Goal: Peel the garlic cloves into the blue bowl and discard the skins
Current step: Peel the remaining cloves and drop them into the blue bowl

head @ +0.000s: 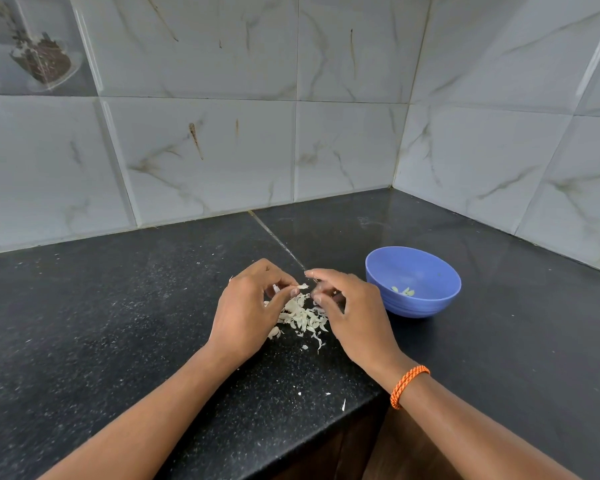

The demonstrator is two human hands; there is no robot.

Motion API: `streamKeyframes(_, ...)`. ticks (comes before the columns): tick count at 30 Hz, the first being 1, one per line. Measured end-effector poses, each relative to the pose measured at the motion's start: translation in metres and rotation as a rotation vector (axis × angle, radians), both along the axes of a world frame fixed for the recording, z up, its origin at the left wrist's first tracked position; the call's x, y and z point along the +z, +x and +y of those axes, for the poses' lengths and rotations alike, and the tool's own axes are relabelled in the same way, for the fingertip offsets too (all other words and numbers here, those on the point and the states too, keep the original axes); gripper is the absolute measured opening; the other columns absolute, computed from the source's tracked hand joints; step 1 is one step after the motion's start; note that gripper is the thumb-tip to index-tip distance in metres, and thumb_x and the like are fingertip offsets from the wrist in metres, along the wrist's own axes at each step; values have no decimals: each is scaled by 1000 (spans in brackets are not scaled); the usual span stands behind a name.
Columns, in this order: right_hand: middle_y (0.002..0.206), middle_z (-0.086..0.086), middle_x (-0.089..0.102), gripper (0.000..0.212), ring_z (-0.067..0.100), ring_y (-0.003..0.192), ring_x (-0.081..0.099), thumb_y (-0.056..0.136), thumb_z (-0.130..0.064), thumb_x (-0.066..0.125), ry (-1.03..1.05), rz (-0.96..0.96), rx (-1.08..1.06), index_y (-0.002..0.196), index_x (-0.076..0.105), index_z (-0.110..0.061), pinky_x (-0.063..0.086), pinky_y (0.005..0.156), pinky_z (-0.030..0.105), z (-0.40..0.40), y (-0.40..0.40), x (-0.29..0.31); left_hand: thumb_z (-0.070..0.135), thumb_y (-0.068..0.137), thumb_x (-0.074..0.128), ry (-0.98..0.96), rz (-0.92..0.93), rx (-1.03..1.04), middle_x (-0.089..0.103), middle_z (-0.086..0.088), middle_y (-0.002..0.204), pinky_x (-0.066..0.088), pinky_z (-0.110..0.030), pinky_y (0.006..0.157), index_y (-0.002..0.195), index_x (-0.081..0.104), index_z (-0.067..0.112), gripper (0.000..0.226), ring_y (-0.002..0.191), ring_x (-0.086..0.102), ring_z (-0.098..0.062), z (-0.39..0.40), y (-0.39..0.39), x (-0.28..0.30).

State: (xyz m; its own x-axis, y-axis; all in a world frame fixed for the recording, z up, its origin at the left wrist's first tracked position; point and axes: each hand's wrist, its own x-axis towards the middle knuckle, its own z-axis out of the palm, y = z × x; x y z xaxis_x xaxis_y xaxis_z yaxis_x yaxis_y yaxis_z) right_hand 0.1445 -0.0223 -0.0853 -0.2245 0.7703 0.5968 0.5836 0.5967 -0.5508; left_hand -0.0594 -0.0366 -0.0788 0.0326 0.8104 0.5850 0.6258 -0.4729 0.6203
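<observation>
1. While I watched the head view, the left hand [248, 308] sat over the near-left edge of the skins [303, 315], its fingers curled inward and its fingertips pinching a pale scrap [302, 286]; I could not tell whether that was bare skin or a clove with skin on it.

2. Between the hands the skins lay in a loose heap on the counter [118, 323], with a few stray flakes nearer the front edge. I judged this heap to be what must go to the bin once peeling ends.

3. The right hand [347, 311] met the left over the heap, fingers bent and tips drawn in toward the same scrap. Its tips were blurred, so I could not say whether it truly gripped anything.

4. The bowl [413, 281] stood just right of the right hand, apart from it, upright, with a few peeled cloves [403, 291] in the bottom. So the drop would run rightward and slightly away from me, and the right hand was plainly the nearer one for it.

5. The counter was dark speckled stone with a seam running back between the hands; it met a corner of pale marbled tiles [343, 143] behind and to the right of the bowl, leaving open space around it.
</observation>
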Motion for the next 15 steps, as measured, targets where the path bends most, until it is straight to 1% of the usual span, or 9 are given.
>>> streamKeyframes(1, 111, -21, 67, 40, 5, 110, 60, 97, -12, 75, 13, -20, -9, 130, 71, -35, 54, 93, 33, -1, -1, 1, 32, 98, 78, 4, 13, 3, 68, 17, 95, 53, -31, 71, 91, 77, 41, 11, 83, 64, -8, 0, 0, 0)
streamKeyframes(2, 114, -21, 66, 42, 5, 113, 58, 96, -12, 76, 21, -24, -9, 130, 70, -36, 53, 96, 32, -1, -1, 1, 32, 97, 79, 7, 26, 7, 68, 18, 95, 53, -31, 71, 91, 77, 40, 10, 83, 64, -8, 0, -1, 0)
streamKeyframes(6, 110, -21, 73, 37, 7, 114, 64, 100, -21, 73, -71, 122, 81, 133, 71, -36, 54, 97, 31, -3, -2, 3, 33, 95, 82, 32, 119, 22, 67, 20, 93, 52, -28, 71, 91, 78, 39, 8, 86, 63, -7, 0, -2, 2)
streamKeyframes(9, 101, -23, 72, 43, 10, 100, 67, 96, -16, 79, -57, 166, 62, 130, 71, -42, 55, 90, 27, -5, -3, 4, 33, 95, 82, 41, 171, 21, 66, 21, 92, 49, -26, 71, 91, 78, 38, 7, 86, 62, -5, -2, -1, 3)
streamKeyframes(10, 101, -24, 70, 46, 11, 96, 66, 94, -15, 81, -50, 172, 52, 128, 71, -44, 55, 87, 26, -5, -3, 6, 33, 95, 82, 40, 173, 17, 67, 20, 91, 49, -27, 71, 90, 79, 37, 7, 86, 62, -5, -2, -1, 4)
streamKeyframes(13, 102, -27, 68, 49, 15, 90, 60, 92, -14, 82, -27, 156, 47, 128, 70, -45, 52, 82, 27, -6, -3, 8, 33, 94, 82, 38, 147, 1, 68, 19, 91, 51, -33, 70, 87, 78, 37, 9, 85, 63, -8, -3, -1, 3)
streamKeyframes(15, 100, -22, 70, 49, 17, 88, 56, 93, -13, 80, -16, 161, 65, 130, 68, -43, 50, 81, 28, -6, -4, 8, 33, 94, 82, 31, 124, -1, 68, 18, 91, 52, -35, 68, 85, 77, 37, 11, 83, 64, -10, -3, 0, 2)
